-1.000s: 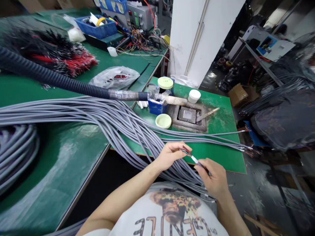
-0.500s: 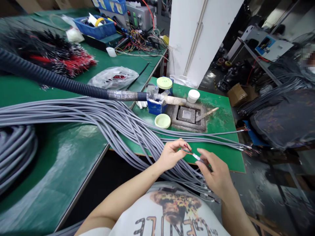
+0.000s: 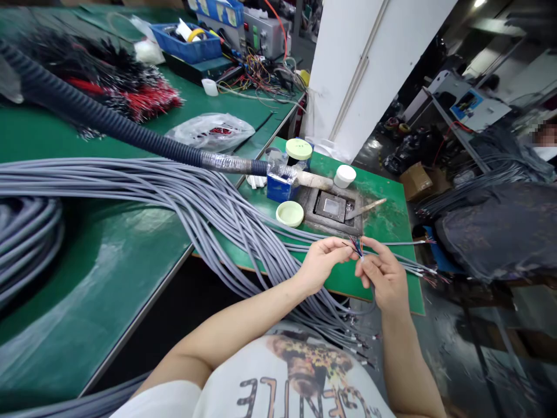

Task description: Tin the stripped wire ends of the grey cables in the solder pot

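My right hand (image 3: pixel 383 273) pinches the end of a grey cable, close to where its thin coloured wires (image 3: pixel 357 246) fan out. With fingertips pressed together, my left hand (image 3: pixel 328 258) grips some of those wires from the other side. The held cable's grey jacket runs down below my right hand. Beneath my forearms passes a thick bundle of grey cables (image 3: pixel 235 223), whose ends hang over the bench edge near my shirt. A few other cables with stripped ends (image 3: pixel 429 276) lie across the green board behind my hands.
Beyond my hands, a solder pot (image 3: pixel 333 206) is set in the green board (image 3: pixel 391 203), a flat scraper (image 3: pixel 369 208) across its edge. A black hose (image 3: pixel 165 142) with a pale nozzle reaches over a blue box (image 3: pixel 281 188). Around it stand a pale green lid (image 3: pixel 289 214) and a white jar (image 3: pixel 344 176).
Both hands have moved up and slightly right, nearer the board. The cable end now points upward, its coloured wires spread apart, and my right fingers have closed around it.
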Tool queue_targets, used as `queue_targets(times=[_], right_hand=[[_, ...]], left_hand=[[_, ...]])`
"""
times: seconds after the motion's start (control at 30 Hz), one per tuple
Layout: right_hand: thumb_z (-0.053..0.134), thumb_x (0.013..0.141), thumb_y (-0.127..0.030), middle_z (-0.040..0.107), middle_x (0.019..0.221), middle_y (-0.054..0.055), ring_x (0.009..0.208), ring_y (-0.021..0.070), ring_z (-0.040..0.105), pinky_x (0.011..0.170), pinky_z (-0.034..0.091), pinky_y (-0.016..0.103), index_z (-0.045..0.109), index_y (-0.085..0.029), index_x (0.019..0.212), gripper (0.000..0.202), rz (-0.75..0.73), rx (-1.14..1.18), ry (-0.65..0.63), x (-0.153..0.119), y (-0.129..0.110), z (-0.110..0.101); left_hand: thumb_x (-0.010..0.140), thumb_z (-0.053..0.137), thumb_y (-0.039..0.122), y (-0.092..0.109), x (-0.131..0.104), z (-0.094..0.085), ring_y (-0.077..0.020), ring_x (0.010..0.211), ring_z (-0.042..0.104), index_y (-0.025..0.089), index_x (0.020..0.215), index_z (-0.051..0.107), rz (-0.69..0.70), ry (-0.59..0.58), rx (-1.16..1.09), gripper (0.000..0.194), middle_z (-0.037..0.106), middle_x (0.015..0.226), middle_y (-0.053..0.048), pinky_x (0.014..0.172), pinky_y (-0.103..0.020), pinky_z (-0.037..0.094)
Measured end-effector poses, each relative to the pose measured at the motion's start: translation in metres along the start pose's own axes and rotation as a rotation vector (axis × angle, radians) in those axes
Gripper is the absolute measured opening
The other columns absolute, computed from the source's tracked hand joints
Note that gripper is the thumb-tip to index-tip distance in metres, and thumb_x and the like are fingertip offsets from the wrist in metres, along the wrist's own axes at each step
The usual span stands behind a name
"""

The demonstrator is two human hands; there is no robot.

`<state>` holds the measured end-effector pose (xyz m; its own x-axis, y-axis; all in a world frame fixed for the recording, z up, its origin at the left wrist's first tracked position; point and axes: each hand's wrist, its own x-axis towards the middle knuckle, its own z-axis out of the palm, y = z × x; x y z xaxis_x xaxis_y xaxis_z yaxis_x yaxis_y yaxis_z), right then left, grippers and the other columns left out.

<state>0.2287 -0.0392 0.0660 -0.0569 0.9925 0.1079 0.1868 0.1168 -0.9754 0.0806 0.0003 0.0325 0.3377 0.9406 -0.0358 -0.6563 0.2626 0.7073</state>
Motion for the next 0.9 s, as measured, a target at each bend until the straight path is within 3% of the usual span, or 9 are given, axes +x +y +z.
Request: queue_targets(times=[0.17, 0.43, 0.9], right_hand=[[0.058, 0.086, -0.028, 0.060, 0.064, -0.003, 0.041, 0.0049, 0.041, 0.040, 0.029, 0.018, 0.052, -0.025, 0.124, 0.039, 0.054, 0.127, -0.010, 0.004, 0.003, -0.001], [0.060, 0.085, -0.031, 0.059, 0.062, -0.003, 0.041, 0.0056, 0.040, 0.040, 0.027, 0.019, 0.050, -0.023, 0.125, 0.043, 0.077, 0.157, -0.024, 0.007, 0.005, -0.001], [0.059, 0.085, -0.032, 0.059, 0.064, -0.003, 0.041, 0.0054, 0.041, 0.040, 0.029, 0.019, 0.049, -0.022, 0.127, 0.044, 0.077, 0.090, -0.059, 0.010, 0.002, 0.002]], left_hand=[[0.069, 0.071, 0.020, -0.008, 0.002, 0.005, -0.0087, 0.060, 0.054, 0.014, 0.077, 0.061, 0.067, 0.037, -0.083, 0.014, 0.066, 0.071, 0.000, 0.063, -0.022, 0.042], [0.070, 0.073, 0.025, -0.006, 0.005, 0.008, -0.0093, 0.064, 0.054, 0.015, 0.077, 0.061, 0.216, 0.008, 0.023, 0.018, 0.062, 0.071, 0.000, 0.064, -0.021, 0.043], [0.067, 0.077, 0.033, 0.007, 0.007, 0.002, -0.0100, 0.063, 0.054, 0.013, 0.075, 0.063, 0.162, -0.012, 0.105, 0.026, 0.062, 0.070, -0.001, 0.063, -0.023, 0.043]])
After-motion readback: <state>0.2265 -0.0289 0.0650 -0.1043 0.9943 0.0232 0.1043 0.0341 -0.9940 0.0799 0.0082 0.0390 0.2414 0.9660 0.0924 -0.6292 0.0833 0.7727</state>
